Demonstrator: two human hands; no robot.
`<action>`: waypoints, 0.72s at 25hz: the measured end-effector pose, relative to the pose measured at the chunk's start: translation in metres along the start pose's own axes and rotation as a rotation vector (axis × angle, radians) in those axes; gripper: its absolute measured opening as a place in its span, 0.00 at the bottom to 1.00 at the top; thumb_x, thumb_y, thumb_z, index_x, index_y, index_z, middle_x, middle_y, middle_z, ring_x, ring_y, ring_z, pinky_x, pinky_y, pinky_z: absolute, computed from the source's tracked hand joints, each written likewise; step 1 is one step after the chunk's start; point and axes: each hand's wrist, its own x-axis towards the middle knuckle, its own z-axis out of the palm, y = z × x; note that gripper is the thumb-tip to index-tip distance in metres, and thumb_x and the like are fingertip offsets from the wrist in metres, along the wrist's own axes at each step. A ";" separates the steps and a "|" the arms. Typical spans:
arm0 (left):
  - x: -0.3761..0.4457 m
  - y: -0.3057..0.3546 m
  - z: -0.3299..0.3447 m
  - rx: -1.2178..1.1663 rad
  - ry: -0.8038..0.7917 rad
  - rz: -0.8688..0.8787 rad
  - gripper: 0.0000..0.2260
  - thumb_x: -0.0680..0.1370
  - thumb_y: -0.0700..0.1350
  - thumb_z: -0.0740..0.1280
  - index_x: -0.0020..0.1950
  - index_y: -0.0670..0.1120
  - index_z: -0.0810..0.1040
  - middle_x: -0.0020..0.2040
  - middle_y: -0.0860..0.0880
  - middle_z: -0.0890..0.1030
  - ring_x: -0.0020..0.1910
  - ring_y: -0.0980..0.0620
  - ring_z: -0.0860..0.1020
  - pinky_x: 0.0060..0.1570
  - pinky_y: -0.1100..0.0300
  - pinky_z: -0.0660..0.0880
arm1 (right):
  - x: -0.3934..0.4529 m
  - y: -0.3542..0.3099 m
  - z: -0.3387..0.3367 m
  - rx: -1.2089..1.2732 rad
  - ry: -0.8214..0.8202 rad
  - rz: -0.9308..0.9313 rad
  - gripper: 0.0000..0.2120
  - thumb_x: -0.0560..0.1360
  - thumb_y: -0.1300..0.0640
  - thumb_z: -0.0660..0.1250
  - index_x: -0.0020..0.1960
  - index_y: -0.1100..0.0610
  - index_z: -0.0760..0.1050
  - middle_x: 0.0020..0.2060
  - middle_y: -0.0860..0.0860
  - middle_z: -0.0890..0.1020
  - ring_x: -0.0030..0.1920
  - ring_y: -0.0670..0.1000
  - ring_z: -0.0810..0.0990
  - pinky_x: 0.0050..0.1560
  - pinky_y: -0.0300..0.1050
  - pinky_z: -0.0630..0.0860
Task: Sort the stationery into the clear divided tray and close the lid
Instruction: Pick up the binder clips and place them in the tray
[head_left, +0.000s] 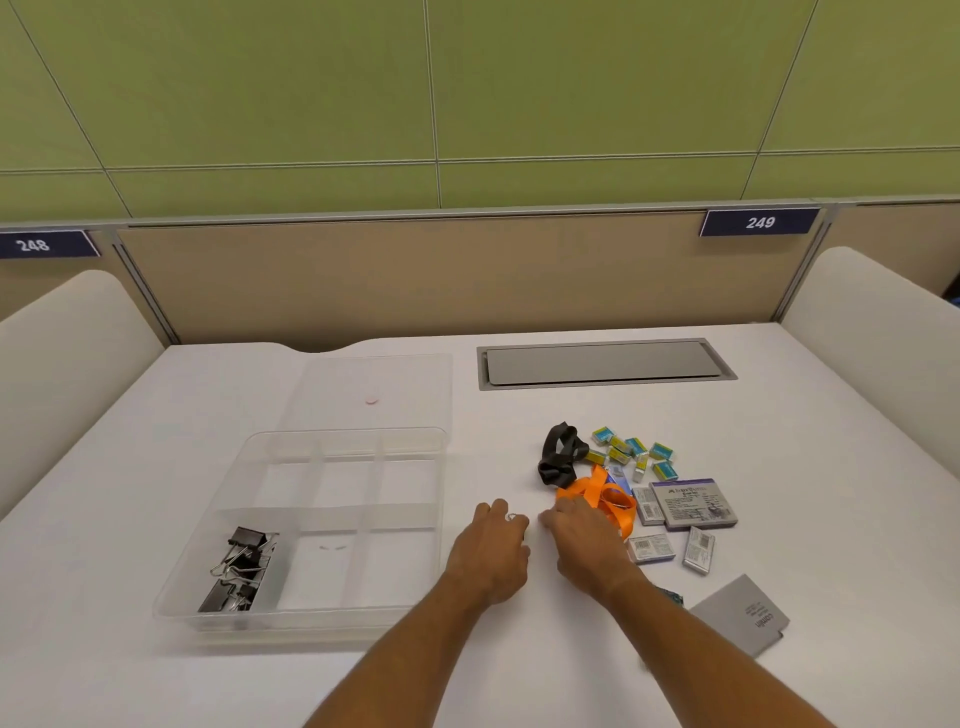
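Observation:
The clear divided tray (260, 621) sits at the left of the white table, and black binder clips (240, 569) fill its near-left compartment. Its clear lid (374, 384) lies flat behind it. My left hand (491, 553) rests palm down just right of the tray with its fingers curled, and a small silvery glint shows at the fingertips. My right hand (582, 545) lies flat beside it, with its far edge against an orange ribbon (608, 499). A black strap (561, 457), small teal and yellow boxes (636, 452) and grey staple boxes (693, 504) lie beyond.
A grey booklet (740, 616) lies at the near right. A grey metal cable hatch (605, 364) is set into the table at the back. A beige partition closes off the far edge. White padded side panels stand to the left and right.

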 end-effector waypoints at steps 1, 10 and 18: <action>0.002 0.001 0.003 -0.002 -0.004 -0.010 0.16 0.81 0.49 0.58 0.66 0.46 0.70 0.65 0.45 0.69 0.64 0.46 0.66 0.56 0.51 0.74 | 0.000 0.001 -0.001 0.012 0.003 -0.004 0.19 0.77 0.63 0.61 0.67 0.56 0.70 0.64 0.56 0.73 0.65 0.55 0.70 0.63 0.49 0.71; 0.008 0.007 0.002 0.048 0.038 -0.018 0.07 0.78 0.36 0.58 0.55 0.41 0.72 0.57 0.42 0.71 0.55 0.44 0.71 0.47 0.52 0.72 | -0.003 0.007 -0.008 0.175 0.147 0.045 0.15 0.76 0.56 0.61 0.62 0.55 0.72 0.59 0.52 0.76 0.60 0.51 0.73 0.56 0.43 0.71; 0.004 0.000 -0.022 -0.089 0.220 0.013 0.12 0.77 0.37 0.58 0.59 0.43 0.73 0.53 0.43 0.79 0.53 0.45 0.72 0.43 0.57 0.67 | 0.003 -0.013 -0.028 0.254 0.276 0.139 0.13 0.78 0.56 0.59 0.61 0.55 0.74 0.59 0.52 0.75 0.49 0.49 0.78 0.42 0.37 0.71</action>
